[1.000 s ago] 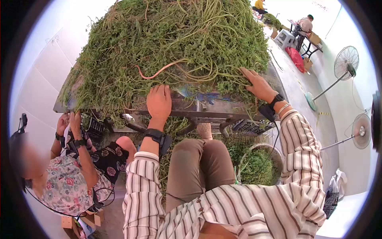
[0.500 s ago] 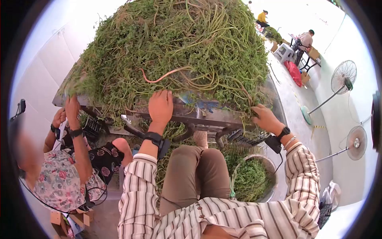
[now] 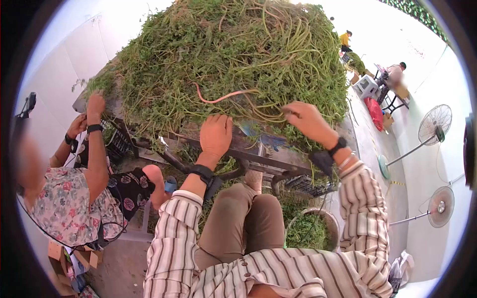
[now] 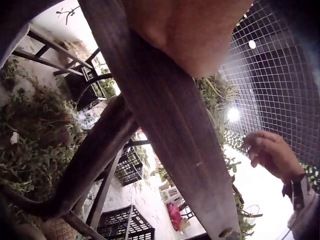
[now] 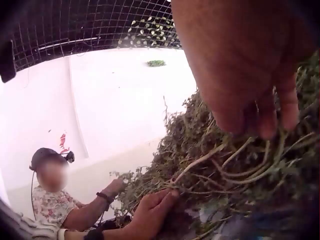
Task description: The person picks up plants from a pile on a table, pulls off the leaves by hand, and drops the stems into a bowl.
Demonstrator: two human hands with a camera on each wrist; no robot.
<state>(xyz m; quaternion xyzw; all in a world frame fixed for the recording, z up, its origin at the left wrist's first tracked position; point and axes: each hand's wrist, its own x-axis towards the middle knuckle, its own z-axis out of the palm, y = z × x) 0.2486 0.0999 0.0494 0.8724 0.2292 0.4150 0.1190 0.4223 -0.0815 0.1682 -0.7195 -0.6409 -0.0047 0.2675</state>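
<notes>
A large heap of leafy green stems (image 3: 233, 54) covers the table in front of me, with one long pinkish stem (image 3: 226, 98) on its near side. At the table's front edge my left hand (image 3: 215, 134) rests palm down, fingertips at the heap. The right wrist view shows that left hand (image 5: 152, 215) with its fingertips right by some pale stems (image 5: 197, 162); I cannot tell whether it pinches one. My right hand (image 3: 309, 121) is over the near right of the heap, its loosely bent fingers pointing left and down. Nothing shows in the right hand (image 4: 272, 152) in the left wrist view.
A person in a floral top (image 3: 74, 203) works at the table's left corner. A round tub of greens (image 3: 335, 233) stands by my right knee. Black crates (image 4: 127, 225) and a curved table leg (image 4: 92, 155) are under the table. Two fans (image 3: 441, 206) stand right.
My right hand drew back toward the table's front edge, then moved left and forward over the stems. My left hand stays at the edge. The seated person's hand has lifted at the left corner.
</notes>
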